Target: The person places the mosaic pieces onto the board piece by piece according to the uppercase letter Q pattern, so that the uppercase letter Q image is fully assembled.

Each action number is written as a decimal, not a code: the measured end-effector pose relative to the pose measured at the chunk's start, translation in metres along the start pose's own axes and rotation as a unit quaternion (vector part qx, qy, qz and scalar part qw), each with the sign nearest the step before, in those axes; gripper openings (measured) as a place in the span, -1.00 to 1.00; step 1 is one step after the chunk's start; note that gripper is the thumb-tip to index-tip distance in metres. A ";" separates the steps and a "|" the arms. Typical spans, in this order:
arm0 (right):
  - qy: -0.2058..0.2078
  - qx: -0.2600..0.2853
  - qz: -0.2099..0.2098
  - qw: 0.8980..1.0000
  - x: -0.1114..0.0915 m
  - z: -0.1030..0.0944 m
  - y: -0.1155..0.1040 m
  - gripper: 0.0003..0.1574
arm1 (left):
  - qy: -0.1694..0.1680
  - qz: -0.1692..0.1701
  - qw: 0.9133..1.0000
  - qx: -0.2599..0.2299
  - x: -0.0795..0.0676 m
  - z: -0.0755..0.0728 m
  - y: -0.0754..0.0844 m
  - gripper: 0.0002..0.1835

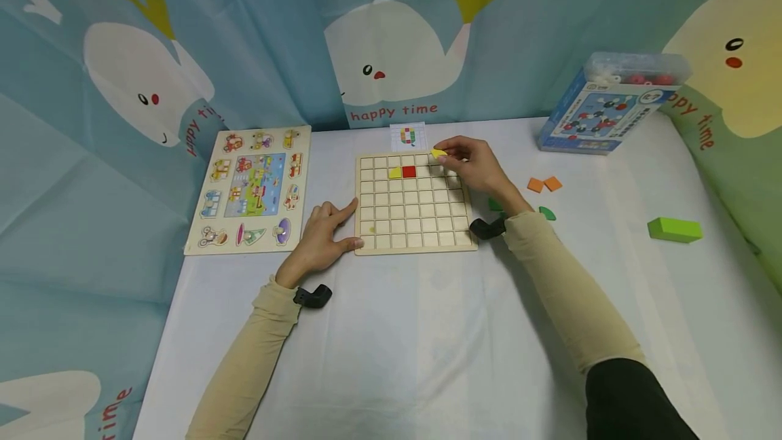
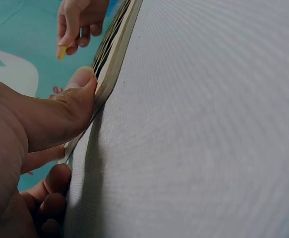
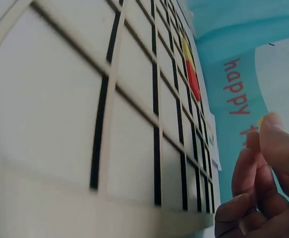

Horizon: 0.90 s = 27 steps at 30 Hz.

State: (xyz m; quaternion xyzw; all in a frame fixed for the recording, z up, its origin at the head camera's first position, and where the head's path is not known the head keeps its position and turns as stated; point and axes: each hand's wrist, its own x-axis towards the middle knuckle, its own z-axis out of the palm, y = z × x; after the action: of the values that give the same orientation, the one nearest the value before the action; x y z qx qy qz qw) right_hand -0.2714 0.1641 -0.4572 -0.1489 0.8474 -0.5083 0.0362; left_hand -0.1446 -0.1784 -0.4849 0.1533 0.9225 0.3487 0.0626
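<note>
A wooden grid board lies on the table, with a yellow tile and a red tile side by side in its cells. My right hand pinches a small yellow piece between thumb and fingertips, above the board's far right part. The right wrist view shows this right hand beyond the grid, the piece mostly hidden. At the board's left edge, my left hand touches the frame with thumb and index finger spread. In the left wrist view, its thumb rests on the rim.
A small pattern card lies behind the board. Orange tiles and green pieces are on the right, partly behind the right wrist. A picture puzzle lies left; a molecule kit box and green block stand right.
</note>
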 end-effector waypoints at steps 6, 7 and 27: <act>-0.016 -0.019 0.009 1.000 0.001 0.010 -0.003 -0.66 | 0.001 0.000 1.000 -0.001 -0.001 0.000 0.001 -0.08; -0.017 -0.022 0.012 1.000 0.001 0.011 -0.004 -0.66 | 0.001 0.000 1.000 -0.001 -0.001 0.000 0.001 -0.08; -0.052 -0.111 0.046 0.991 0.007 0.026 -0.015 -0.70 | 0.001 -0.002 1.000 -0.004 -0.001 0.000 -0.001 -0.07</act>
State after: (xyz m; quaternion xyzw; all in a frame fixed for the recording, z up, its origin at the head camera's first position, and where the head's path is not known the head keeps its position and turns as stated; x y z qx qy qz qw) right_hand -0.2693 0.1336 -0.4556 -0.1388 0.9016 -0.4004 0.0864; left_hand -0.1441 -0.1790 -0.4853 0.1505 0.9214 0.3527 0.0627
